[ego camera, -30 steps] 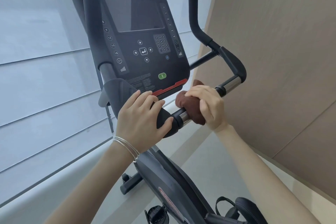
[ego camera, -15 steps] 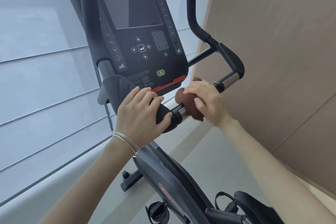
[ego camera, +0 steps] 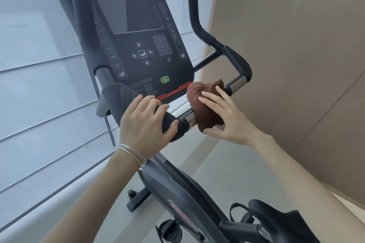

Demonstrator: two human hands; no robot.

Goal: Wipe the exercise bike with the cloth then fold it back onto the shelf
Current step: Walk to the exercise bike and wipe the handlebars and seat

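The black exercise bike (ego camera: 138, 31) fills the middle of the head view, its console tilted toward me. A brown cloth (ego camera: 205, 104) is bunched around the chrome handlebar (ego camera: 236, 83) just right of the console. My right hand (ego camera: 225, 116) presses on the cloth with fingers spread over it and the thumb under its lower edge. My left hand (ego camera: 146, 122), with thin bangles at the wrist, is wrapped around the black padded grip at the handlebar's centre.
White window blinds (ego camera: 39, 65) run along the left. A tan panelled wall (ego camera: 296, 55) stands close on the right. The bike's frame (ego camera: 177, 189), pedal (ego camera: 169, 231) and saddle (ego camera: 276, 221) lie below, over a grey floor. No shelf is in view.
My right hand has loosened from a closed wrap around the cloth to spread fingers, and the cloth now bulges up beside the console. My left hand keeps its grip.
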